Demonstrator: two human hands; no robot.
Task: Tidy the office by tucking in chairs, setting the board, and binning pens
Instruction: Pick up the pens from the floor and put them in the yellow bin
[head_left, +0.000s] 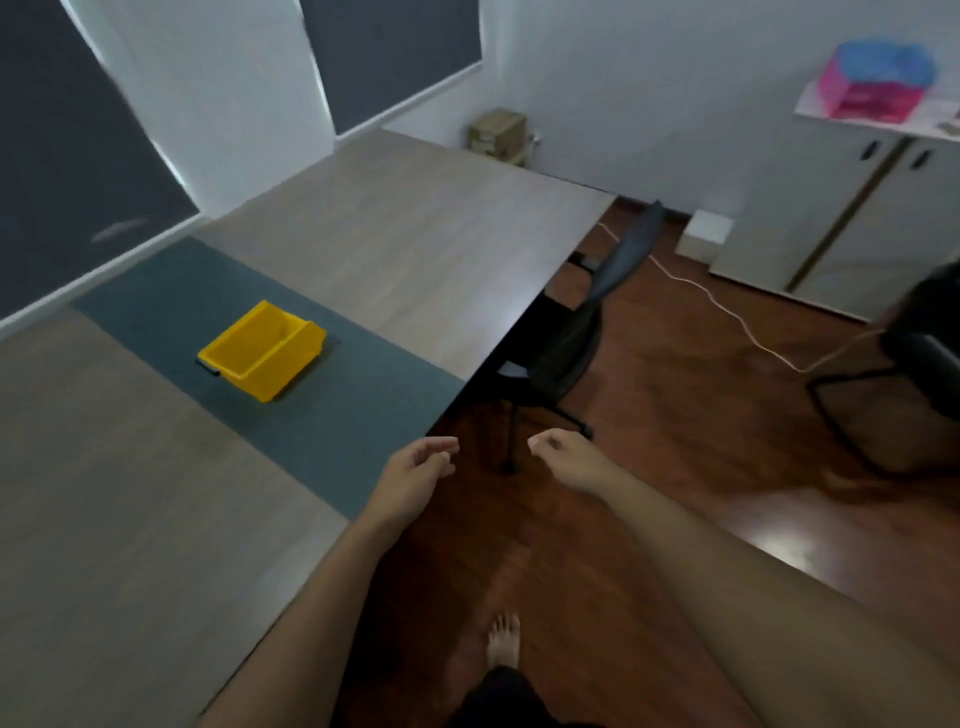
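Observation:
A yellow bin (262, 351) sits on a grey-green mat (363, 415) on the wooden table (405, 249). A dark pen (208, 368) lies against the bin's left corner. A black office chair (566, 332) stands tucked under the table's right edge. My left hand (415, 475) hovers at the table's edge, fingers loosely curled, holding nothing. My right hand (569, 457) floats over the floor just in front of the chair's base, fingers curled and empty. A second black chair (893, 405) stands out in the room at the right.
A white cable (727, 306) runs across the wooden floor. A white cabinet (852, 218) with a pink and blue box (872, 78) on top stands at the right wall. A cardboard box (496, 130) sits in the far corner. My bare foot (504, 639) is below.

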